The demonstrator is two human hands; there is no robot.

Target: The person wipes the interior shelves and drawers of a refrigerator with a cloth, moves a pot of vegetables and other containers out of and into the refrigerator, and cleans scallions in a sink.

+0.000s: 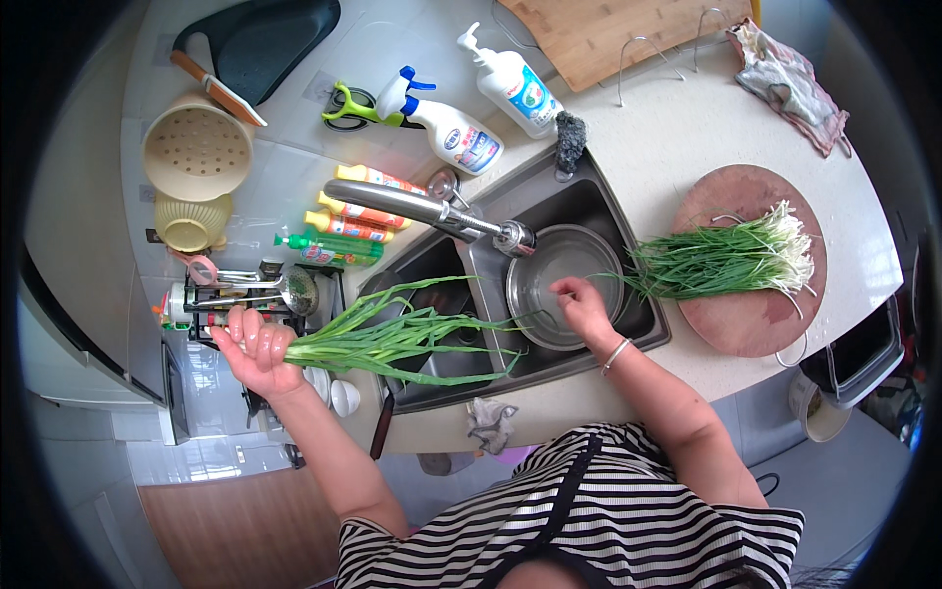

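Note:
My left hand [259, 351] is closed around the white end of a bunch of scallions [397, 335]. Their green leaves stretch rightward over the double-bowl sink [478, 258], the tips reaching the metal basin [541, 280]. Above that basin, which sits in the right bowl, is my right hand [581, 303]. Its fingers are curled, and whether anything thin is between them is not clear. The pull-out faucet [434, 210] ends over the basin's upper left rim. On a round wooden chopping board [743, 331] to the right lies a bundle of thin scallions [725, 258], white ends pointing right.
Behind the sink stand a spray bottle [460, 136], a pump bottle [519, 92] and several yellow-capped bottles [353, 224]. A dark-handled knife [383, 427] and a cloth [491, 425] lie at the front edge. Another cloth [787, 81] hangs from a wire rack [651, 62].

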